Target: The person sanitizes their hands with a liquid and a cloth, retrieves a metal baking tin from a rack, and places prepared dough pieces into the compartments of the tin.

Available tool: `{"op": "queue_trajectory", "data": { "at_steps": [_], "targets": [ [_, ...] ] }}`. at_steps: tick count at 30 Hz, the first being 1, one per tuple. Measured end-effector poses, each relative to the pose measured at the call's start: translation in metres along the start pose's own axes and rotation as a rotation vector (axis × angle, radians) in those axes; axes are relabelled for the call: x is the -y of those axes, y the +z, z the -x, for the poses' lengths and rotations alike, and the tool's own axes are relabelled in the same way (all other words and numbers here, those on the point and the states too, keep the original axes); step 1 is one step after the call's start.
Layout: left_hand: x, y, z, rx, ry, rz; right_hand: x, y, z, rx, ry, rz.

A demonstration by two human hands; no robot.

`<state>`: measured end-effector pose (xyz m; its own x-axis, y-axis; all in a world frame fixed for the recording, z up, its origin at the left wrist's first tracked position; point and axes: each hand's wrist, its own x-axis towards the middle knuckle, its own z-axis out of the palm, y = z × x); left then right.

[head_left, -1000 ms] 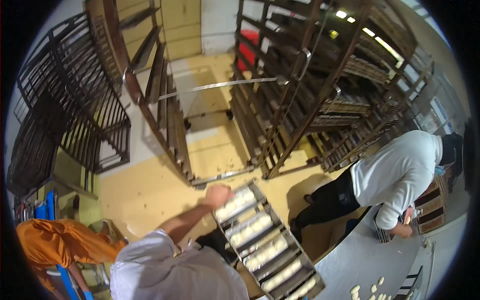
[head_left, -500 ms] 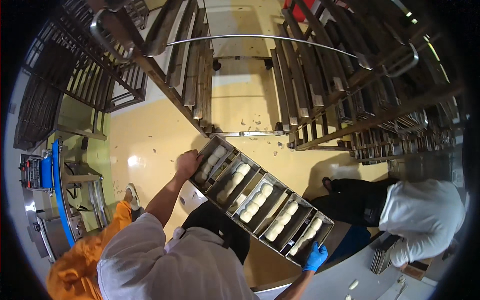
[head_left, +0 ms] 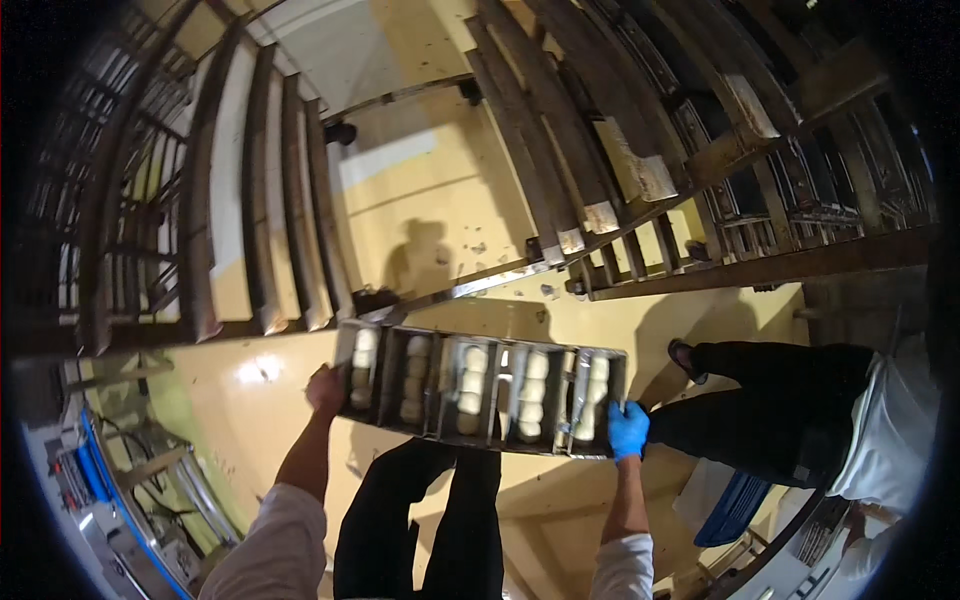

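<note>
In front of my body I carry a strapped set of metal loaf pans (head_left: 434, 385), with several long compartments side by side. Every compartment holds a row of pale dough balls (head_left: 471, 383), touching one another. My bare left hand (head_left: 324, 390) is closed on the left end of the pan set. At the right end my right hand (head_left: 628, 430), in a blue glove, grips the rim. The pan set is close to level across the view, its far left corner near the foot of the rack.
A tall metal rack (head_left: 540, 140) with slatted side rails stands just ahead, with more racks at both sides. Scraps lie on the yellow floor (head_left: 420, 215). Another person in dark trousers (head_left: 770, 400) stands close on my right. A machine with a blue edge (head_left: 95, 465) is at left.
The pan set has swung from a steep diagonal to nearly level and come closer to the rack. Both hands have kept their hold. The rack fills more of the view.
</note>
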<state>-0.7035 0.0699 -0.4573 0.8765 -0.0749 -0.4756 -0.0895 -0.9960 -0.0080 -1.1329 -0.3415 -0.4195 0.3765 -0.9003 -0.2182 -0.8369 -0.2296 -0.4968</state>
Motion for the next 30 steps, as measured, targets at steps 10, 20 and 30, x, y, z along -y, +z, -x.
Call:
{"op": "queue_trajectory", "data": {
  "at_steps": [10, 20, 30],
  "targets": [
    [0.048, 0.062, -0.066, -0.270, -0.022, 0.039, 0.096, 0.114, -0.176, 0.086, -0.127, 0.102],
    [0.002, 0.069, -0.086, -0.173, -0.235, 0.103, 0.104, 0.163, -0.241, -0.013, -0.037, -0.230],
    [-0.003, 0.074, -0.109, -0.270, -0.282, 0.204, 0.164, 0.281, -0.025, 0.464, 0.758, -1.440]
  ]
}}
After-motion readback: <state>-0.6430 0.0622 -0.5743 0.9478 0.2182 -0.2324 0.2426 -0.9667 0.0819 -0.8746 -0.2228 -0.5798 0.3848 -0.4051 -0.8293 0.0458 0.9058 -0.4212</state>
